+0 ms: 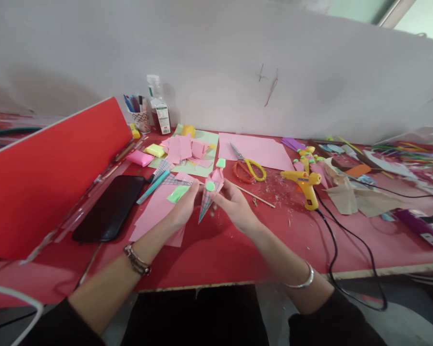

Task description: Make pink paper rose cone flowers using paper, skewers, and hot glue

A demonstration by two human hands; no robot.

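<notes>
Over the front middle of the table I hold a small paper cone (206, 201), its tip pointing down. It has a teal-and-pink grid pattern, pink paper folds at the top and a round light-green piece on its front. My right hand (234, 204) pinches the cone from the right with thumb and fingers. At its left side is my left hand (184, 204), thumb up against the cone and fingers partly hidden behind it. A light-green clay-like lump (221, 163) shows just above the cone. Pink paper sheets (155, 211) and a bright green packet (178, 193) lie by my left hand.
Scissors (250, 168) and a thin stick (256, 196) lie beyond my right hand. A yellow glue gun (306, 185) stands to the right, its black cord (334, 240) hanging over the table edge. A black phone (110, 209) and a red board (57, 168) are left; a bottle (161, 113) stands behind.
</notes>
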